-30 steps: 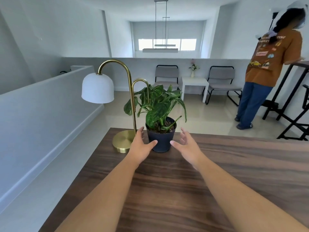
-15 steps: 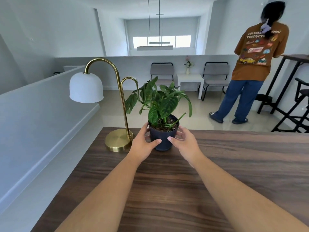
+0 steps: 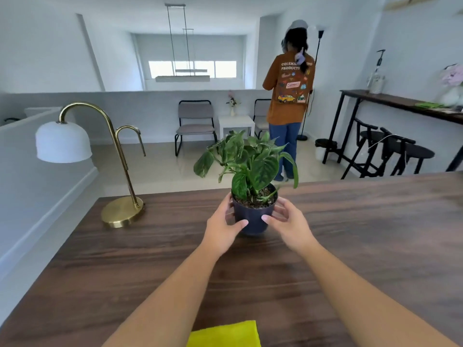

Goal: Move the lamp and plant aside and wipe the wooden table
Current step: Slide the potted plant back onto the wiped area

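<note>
1. Fingers (image 3: 241,223) of the left hand (image 3: 220,231) were wrapped on the left wall of the dark pot (image 3: 253,219), thumb pressed on its near face; fingers of the right hand (image 3: 288,226) curled round the right wall, thumb on the front. Both hands held the pot between them.
2. Change: a second earlier both hands were spread and short of the pot; half a second earlier they closed on it beside the lamp base. By this moment the pot sat well apart from the lamp (image 3: 117,171), out toward the middle of the far edge of the table (image 3: 375,246).
3. Could not tell whether the pot bottom was touching the table or lifted just off it.
4. Judgement: the plant move was under way, not finished; lamp not yet moved, wiping not started.
5. Pot contents: dark soil near the rim, and the plant (image 3: 250,161) with broad green leaves, upright, one thin stem leaning over the right rim.
6. Lamp stood at the far left corner of the table, brass base flat, white shade hanging past the edge.
7. Yellow cloth (image 3: 224,334) lay at the near edge, untouched.
</note>
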Demonstrator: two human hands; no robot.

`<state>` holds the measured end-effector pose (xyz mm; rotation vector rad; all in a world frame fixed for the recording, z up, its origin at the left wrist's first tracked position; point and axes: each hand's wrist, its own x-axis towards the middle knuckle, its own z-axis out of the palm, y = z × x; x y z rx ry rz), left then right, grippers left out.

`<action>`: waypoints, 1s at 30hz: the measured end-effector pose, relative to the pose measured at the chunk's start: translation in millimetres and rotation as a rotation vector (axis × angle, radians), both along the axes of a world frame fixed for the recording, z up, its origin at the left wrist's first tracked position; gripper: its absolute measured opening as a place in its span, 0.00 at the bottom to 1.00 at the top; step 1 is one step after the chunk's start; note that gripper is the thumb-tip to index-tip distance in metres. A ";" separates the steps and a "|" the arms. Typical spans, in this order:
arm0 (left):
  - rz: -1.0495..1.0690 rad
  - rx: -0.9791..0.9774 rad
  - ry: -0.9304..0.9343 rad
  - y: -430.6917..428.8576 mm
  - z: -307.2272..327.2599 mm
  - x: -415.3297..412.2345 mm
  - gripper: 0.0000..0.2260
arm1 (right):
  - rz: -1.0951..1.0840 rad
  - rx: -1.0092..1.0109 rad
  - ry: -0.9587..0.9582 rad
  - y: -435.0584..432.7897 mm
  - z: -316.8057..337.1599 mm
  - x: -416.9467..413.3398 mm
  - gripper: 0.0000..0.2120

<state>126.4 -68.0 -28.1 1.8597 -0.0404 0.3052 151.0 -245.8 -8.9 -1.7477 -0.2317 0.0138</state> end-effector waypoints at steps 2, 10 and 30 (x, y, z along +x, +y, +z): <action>-0.005 0.011 0.009 -15.1 -2.2 -6.3 0.34 | -0.013 -0.002 0.015 -14.9 -4.2 -6.9 0.29; 0.035 0.041 0.044 -34.5 -20.0 -16.9 0.34 | 0.003 0.045 0.043 -29.6 -28.1 -11.0 0.29; 0.157 0.122 0.144 26.6 0.3 -34.5 0.32 | -0.086 -0.033 -0.127 27.5 -23.9 -65.4 0.14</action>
